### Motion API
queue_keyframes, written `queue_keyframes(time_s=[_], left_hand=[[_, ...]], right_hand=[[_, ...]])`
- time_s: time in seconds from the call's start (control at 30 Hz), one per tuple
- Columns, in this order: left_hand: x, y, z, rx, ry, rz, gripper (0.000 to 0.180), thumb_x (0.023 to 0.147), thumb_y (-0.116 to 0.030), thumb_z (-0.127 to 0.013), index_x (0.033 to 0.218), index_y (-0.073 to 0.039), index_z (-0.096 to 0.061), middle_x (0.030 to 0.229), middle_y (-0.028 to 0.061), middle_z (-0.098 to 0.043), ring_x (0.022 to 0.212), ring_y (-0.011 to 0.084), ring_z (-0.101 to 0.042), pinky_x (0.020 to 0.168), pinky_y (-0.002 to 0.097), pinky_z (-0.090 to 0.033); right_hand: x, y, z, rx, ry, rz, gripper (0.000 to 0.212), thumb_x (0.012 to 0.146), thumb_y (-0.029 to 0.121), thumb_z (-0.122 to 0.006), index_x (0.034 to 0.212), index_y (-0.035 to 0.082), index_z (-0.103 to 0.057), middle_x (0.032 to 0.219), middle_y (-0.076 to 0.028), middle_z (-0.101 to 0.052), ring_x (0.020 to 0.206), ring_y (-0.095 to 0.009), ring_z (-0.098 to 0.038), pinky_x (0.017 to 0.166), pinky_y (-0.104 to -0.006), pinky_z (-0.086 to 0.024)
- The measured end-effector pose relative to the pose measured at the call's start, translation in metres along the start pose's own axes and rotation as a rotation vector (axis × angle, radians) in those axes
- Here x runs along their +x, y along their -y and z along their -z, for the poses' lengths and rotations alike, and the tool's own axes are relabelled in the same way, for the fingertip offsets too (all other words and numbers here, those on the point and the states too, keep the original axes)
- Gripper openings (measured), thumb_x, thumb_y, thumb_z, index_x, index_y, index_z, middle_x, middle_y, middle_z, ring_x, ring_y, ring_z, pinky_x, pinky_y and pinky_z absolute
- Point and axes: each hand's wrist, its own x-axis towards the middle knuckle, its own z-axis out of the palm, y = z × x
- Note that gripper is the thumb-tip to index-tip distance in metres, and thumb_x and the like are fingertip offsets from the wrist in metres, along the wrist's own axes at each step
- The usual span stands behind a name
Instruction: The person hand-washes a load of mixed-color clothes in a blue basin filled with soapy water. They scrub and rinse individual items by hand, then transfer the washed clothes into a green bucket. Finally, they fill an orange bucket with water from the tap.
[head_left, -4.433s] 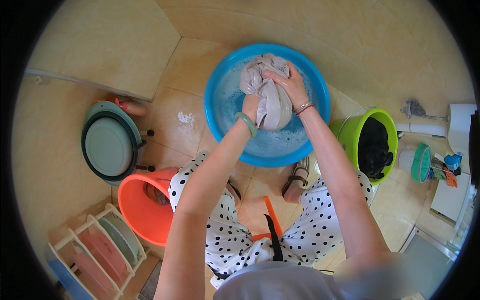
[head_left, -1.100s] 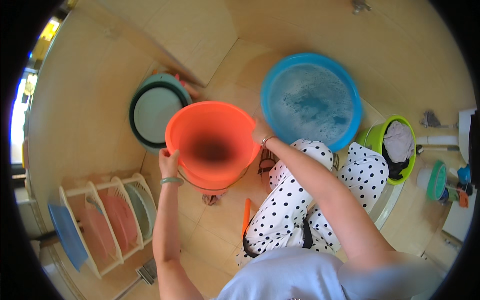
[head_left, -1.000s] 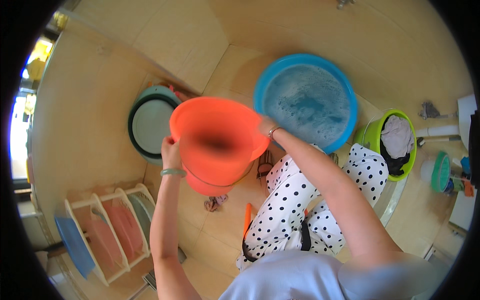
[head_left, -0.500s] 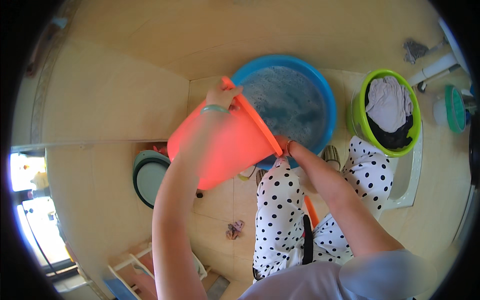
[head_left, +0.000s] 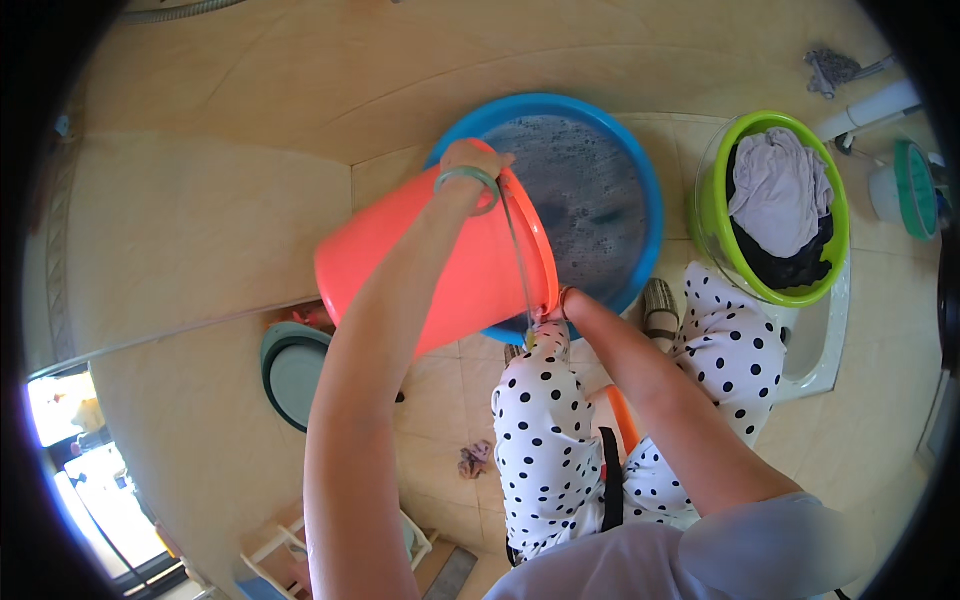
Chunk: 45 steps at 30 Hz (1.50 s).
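An orange plastic bucket [head_left: 440, 270] is tipped on its side with its mouth over a blue basin [head_left: 640, 170] of dark soapy water. My left hand [head_left: 472, 160], with a green bangle at the wrist, grips the upper part of the bucket's rim. My right hand [head_left: 556, 304] holds the lower part of the rim, close to the basin's near edge. My knees in a white dress with black dots sit just below the basin.
A green bucket [head_left: 722, 235] holding a pale cloth and dark clothes stands to the right of the basin. A teal round basin [head_left: 290, 370] lies on the tiled floor at left. A small rag [head_left: 472, 460] lies on the floor. A white stool frame [head_left: 290, 540] is at the lower left.
The orange bucket went from upright in both hands to tilted with its mouth over the blue basin. The view swung toward the basin.
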Motion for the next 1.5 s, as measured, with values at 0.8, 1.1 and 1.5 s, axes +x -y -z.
queue_keyframes(time_s=[0.8,1.1,1.5], left_hand=[[-0.008,-0.06,-0.027,0.13,0.109,-0.085,0.027,0.081,-0.017,-0.076,0.083,0.007,-0.065,0.069,0.0134,-0.066,0.054,0.0203,-0.064,0.05,0.0328,-0.055],[-0.061,-0.045,0.105,-0.131,0.117,-0.253,0.037,0.083,-0.028,-0.076,0.107,-0.003,-0.063,0.075,0.0011,-0.059,0.055,0.0075,-0.052,0.053,0.0246,-0.053],[-0.157,0.075,0.198,-0.745,-0.467,-0.266,0.044,0.079,-0.015,-0.078,0.11,-0.006,-0.049,0.093,0.0059,-0.063,0.071,0.0117,-0.061,0.056,0.0276,-0.051]], right_hand=[[0.029,-0.004,-0.006,0.27,0.375,-0.052,0.027,0.097,0.032,-0.049,0.082,0.009,-0.052,0.065,-0.002,-0.047,0.049,-0.012,-0.042,0.042,-0.0235,-0.036],[0.013,0.018,-0.093,-0.011,0.104,0.417,0.021,0.096,0.02,-0.055,0.109,0.006,-0.062,0.084,-0.006,-0.065,0.063,-0.015,-0.063,0.044,-0.0272,-0.046],[-0.112,0.108,-0.21,-0.927,-0.529,1.462,0.034,0.083,0.013,-0.061,0.113,-0.003,-0.06,0.101,-0.016,-0.069,0.09,-0.026,-0.067,0.081,-0.0367,-0.053]])
